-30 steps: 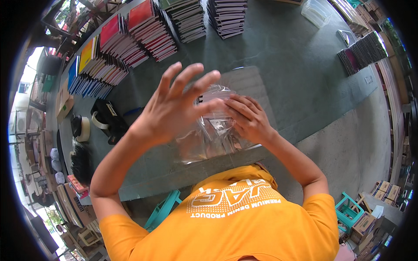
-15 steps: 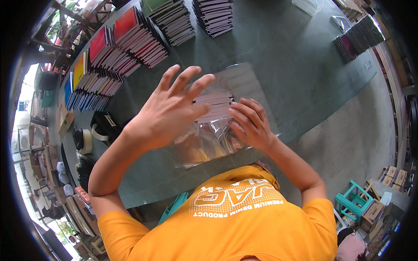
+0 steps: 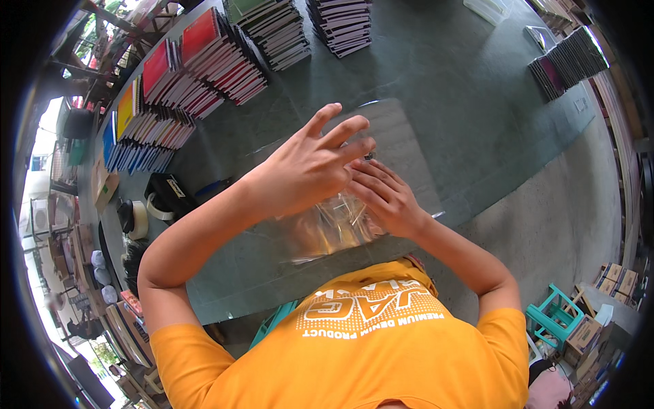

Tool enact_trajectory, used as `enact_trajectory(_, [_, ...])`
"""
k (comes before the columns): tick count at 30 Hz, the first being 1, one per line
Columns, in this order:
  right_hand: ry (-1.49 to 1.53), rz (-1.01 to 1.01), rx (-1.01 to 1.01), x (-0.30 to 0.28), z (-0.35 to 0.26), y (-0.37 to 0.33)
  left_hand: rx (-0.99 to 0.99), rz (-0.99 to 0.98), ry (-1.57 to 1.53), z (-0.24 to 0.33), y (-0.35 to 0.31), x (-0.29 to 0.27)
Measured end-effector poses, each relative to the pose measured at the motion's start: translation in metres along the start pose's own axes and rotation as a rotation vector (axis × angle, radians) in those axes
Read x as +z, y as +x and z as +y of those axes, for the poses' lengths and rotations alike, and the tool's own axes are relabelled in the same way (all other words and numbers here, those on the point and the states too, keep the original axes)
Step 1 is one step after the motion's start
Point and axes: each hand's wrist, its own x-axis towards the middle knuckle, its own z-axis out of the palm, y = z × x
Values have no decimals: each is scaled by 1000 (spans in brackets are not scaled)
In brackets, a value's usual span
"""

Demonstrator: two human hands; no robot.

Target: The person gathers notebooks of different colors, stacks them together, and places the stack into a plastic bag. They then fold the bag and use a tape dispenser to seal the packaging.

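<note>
My left hand [image 3: 317,163] hovers over a clear plastic sheet [image 3: 402,129] on the table, fingers apart and bent a little. Its thumb is hidden, and I cannot tell whether it touches the plastic. My right hand [image 3: 390,201] rests with fingers stretched out side by side, their tips close to the left hand. Beneath both hands lies a small stack of paper items, now almost wholly covered. Toward my body, crumpled clear plastic [image 3: 334,228] spreads out and reflects the orange of my shirt.
Stacks of spiral notebooks with red [image 3: 197,34], yellow [image 3: 125,112] and green [image 3: 242,8] covers line the far left. More dark-edged stacks [image 3: 569,61] stand far right. Tape rolls [image 3: 138,219] and a black box [image 3: 167,193] sit left. A teal stool [image 3: 555,317] stands on the floor.
My left hand has shifted right, over the paper stack, and now meets or nearly meets my right hand. The right hand's fingers have straightened and reached further left, hiding the stack.
</note>
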Motion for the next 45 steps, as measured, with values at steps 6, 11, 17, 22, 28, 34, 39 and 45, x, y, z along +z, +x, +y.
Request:
enact_trajectory(6, [-25,-17,-50,-2,-5,2,-52,-142,-1,-1,9,-3])
enact_trajectory(11, [-64,-42,-29,-2,-2,0,-145,-129,150,-11,8,-28])
enact_trajectory(17, [-28,-10,-49,0,-3,7,-525,359,-655,-11,-39,11])
enact_trajectory(22, [-119,81,-22,-8,-3,8,-746,929,-1107,10,-37,20])
enact_trajectory(28, [9,-6,-88,-8,9,17,-682,586,-233,64,-70,82])
enact_trajectory(34, [69,56,7,-8,5,29,-636,781,-522,47,-46,66])
enact_trajectory(39, [114,101,118,-1,0,34,-648,682,-495,37,-48,67])
enact_trajectory(45, [172,317,373,1,-6,45,-819,795,-1448,15,-41,98])
